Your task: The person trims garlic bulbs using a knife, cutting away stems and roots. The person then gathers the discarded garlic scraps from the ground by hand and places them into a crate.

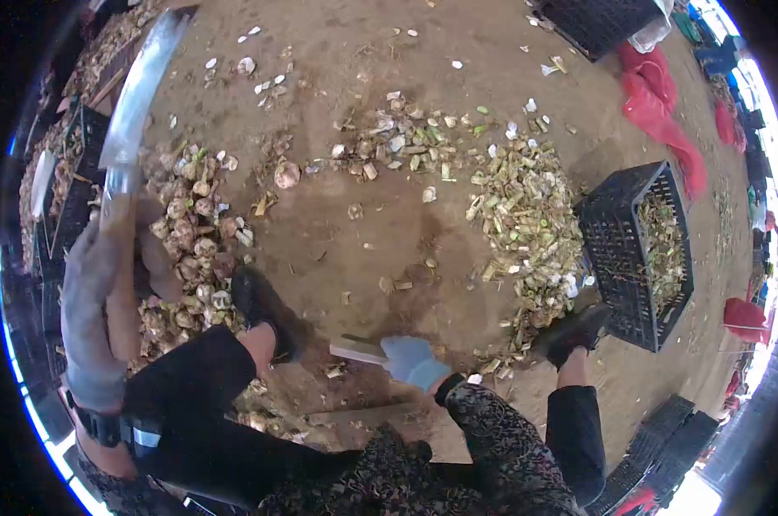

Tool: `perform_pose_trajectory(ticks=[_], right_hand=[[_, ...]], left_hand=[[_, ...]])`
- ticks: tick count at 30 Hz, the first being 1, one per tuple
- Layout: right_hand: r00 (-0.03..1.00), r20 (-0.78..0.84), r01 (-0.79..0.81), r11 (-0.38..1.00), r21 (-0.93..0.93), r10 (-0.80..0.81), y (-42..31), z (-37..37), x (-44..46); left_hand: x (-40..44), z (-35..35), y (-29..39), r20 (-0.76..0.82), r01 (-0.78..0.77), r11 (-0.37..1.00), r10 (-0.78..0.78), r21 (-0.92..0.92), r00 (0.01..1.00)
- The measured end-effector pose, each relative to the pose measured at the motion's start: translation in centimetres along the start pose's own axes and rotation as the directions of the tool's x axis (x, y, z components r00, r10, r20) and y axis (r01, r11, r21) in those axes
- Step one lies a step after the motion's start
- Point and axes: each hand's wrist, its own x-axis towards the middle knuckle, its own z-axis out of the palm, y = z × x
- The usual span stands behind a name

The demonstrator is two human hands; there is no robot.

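My left hand (92, 301), in a pale glove, is closed around the wooden handle of a large knife (135, 99). The blade points up and away at the far left, over the edge of a pile of garlic bulbs (183, 215). My right hand (413, 361), in a light blue glove, grips a short flat bar-like object (357, 349) low in the middle, between my legs. The material of this object is hard to tell. Motion blurs the left hand slightly.
Cut stems (526, 224) lie heaped on the dirt floor, beside a black crate (617, 249) holding more. Another black crate (595, 21) stands at the top, near red mesh cloth (655, 103). My shoes (264, 314) flank the middle. Dark crates (88, 146) line the left.
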Motion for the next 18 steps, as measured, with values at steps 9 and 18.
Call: perform_pose_trajectory(ticks=[9,18], right_hand=[[0.804,-0.377,-0.575,0.763,-0.294,0.460,8.6,-18.3,-2.9],[0.467,-0.698,-0.847,0.503,-0.176,0.543,2.7,-34.7,-29.6]], left_hand=[[-1.0,-1.1,1.5,0.114,0.118,0.902,-0.077,-0.416,0.991],[-2.8,-2.5,-0.9,0.407,-0.406,0.905,0.420,-0.124,0.811]])
